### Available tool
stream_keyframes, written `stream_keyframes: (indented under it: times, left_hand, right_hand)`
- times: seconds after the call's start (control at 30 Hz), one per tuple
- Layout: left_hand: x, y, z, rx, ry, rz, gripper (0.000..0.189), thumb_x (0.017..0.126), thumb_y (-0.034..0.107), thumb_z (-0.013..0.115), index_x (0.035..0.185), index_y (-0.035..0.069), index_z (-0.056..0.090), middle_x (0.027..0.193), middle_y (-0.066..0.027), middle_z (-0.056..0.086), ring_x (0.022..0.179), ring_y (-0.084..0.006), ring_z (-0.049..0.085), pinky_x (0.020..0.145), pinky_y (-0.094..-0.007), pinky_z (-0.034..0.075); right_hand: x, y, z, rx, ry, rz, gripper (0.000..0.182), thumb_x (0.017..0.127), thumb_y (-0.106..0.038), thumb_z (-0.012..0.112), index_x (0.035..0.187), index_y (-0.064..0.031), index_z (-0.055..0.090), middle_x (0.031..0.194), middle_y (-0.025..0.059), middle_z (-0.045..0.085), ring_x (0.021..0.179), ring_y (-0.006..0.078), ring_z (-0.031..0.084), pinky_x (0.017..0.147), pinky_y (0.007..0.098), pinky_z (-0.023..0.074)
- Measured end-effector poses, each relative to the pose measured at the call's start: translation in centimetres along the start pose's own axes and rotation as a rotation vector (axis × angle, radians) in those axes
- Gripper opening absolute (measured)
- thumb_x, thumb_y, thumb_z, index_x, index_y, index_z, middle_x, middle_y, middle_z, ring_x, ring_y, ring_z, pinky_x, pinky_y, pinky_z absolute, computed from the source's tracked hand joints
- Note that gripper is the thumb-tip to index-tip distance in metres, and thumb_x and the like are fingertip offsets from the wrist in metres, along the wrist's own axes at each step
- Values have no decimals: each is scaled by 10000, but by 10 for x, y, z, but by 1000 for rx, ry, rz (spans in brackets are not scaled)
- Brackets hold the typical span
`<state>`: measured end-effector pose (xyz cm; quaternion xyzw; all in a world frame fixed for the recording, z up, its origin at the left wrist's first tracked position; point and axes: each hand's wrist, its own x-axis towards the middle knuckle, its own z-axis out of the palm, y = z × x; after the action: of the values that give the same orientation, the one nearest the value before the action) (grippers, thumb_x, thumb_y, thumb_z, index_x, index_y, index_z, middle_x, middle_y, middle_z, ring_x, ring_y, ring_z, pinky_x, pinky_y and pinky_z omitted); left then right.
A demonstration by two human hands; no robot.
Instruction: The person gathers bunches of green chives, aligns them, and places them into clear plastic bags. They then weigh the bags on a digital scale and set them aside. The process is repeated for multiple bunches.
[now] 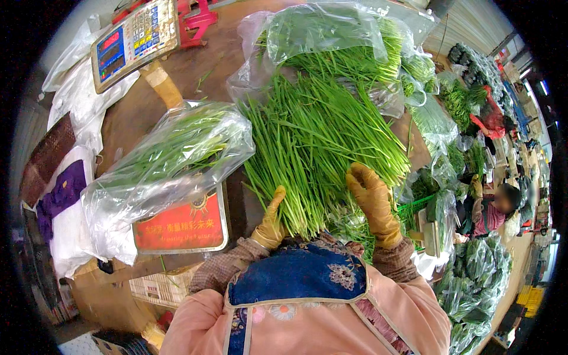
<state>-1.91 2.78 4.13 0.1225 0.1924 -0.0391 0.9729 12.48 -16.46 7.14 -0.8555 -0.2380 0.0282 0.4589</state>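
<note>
Long green leafy stalks [310,133], which look like Chinese chives, lie in a broad heap before me, pale cut ends towards me. My left hand [271,222], in a yellow rubber glove, rests against the left edge of the stalk ends, thumb up; its fingers are hidden beneath them. Over the right part of the heap is my right hand [372,199], gloved too, its fingers bent at the stalks; whether it grips any I cannot tell. Left of the heap, a clear plastic bag [177,155] with more stalks lies on a scale's red platform [177,233].
The scale's display [133,42] stands at the upper left on the brown table [217,57]. Behind the heap is an open clear bag [328,33] of stalks. A green crate [415,208] stands at right. Farther right are bagged greens [475,266] and another person [492,208].
</note>
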Motion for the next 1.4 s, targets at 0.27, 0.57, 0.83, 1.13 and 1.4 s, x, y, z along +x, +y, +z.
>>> stream_keyframes:
  times: [0.27, 0.57, 0.83, 1.13, 1.4]
  left_hand:
    - [-13, 8, -19, 644, 72, 283, 355, 939, 157, 492, 1272, 38, 474, 1208, -44, 550, 1080, -148, 511, 967, -282, 371]
    - [-48, 15, -23, 953, 198, 770, 452, 928, 46, 409, 1370, 2, 322, 1393, -121, 379, 1290, -235, 344, 1084, -355, 250]
    - [-10, 18, 8, 2211, 342, 771, 508, 887, 294, 493, 1347, 92, 411, 1363, -214, 383, 1332, -442, 207, 1072, -529, 190]
    - [-2, 4, -11, 2270, 406, 685, 574, 874, 401, 494, 1361, 113, 395, 1383, -204, 375, 1353, -424, 174, 1078, -548, 164]
    - [-5, -8, 1, 2321, 469, 771, 577, 861, 423, 503, 1335, 105, 423, 1375, -178, 399, 1354, -399, 197, 1078, -539, 172]
  right_hand:
    - [4, -8, 13, -64, -79, -84, 334, 808, -189, 664, 1087, -18, 598, 980, 170, 644, 923, 340, 611, 820, 367, 485]
    - [119, -23, 21, -302, -46, -526, 306, 774, -151, 651, 1070, -95, 599, 1137, 124, 590, 1054, 323, 542, 869, 405, 461]
    - [193, -46, 133, -739, -288, -592, 393, 765, -157, 668, 1145, -150, 569, 1276, 134, 500, 1154, 364, 458, 955, 428, 418]
    - [243, -75, 129, -396, -186, -452, 212, 782, -267, 591, 894, -106, 671, 994, 152, 633, 952, 335, 595, 813, 422, 488]
    - [208, -77, 153, -153, -495, -449, 362, 784, -281, 631, 1070, -60, 623, 1159, 166, 583, 1102, 325, 522, 951, 391, 404]
